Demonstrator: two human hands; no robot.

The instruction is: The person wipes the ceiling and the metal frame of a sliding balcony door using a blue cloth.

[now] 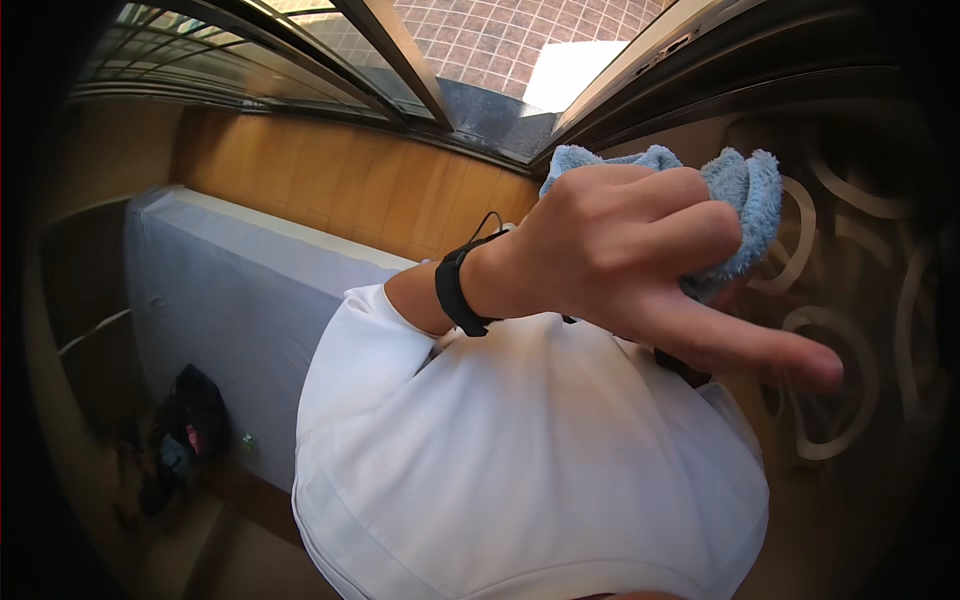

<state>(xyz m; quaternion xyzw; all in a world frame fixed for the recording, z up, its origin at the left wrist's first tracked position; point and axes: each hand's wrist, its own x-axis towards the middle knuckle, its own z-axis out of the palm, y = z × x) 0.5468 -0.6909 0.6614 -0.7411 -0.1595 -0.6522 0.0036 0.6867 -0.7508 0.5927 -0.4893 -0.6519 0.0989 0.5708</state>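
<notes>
My left hand [622, 232], with a black band on its wrist, reaches across to the right in front of my white shirt. Its fingers are curled against a fluffy blue cloth [761, 202], which bulges out above and beyond the knuckles, while the thumb sticks out to the right. Behind the left hand, a dark band and a little skin of my right arm show. My right hand is almost wholly hidden there, so its grip cannot be seen.
Ahead are glass panes in dark metal frames [409, 67], with a tiled floor [495, 37] beyond the sill. A covered mattress [225, 292] lies at left on wooden flooring [330, 172], with dark items [199, 412] by it. A patterned dark surface [832, 300] is at right.
</notes>
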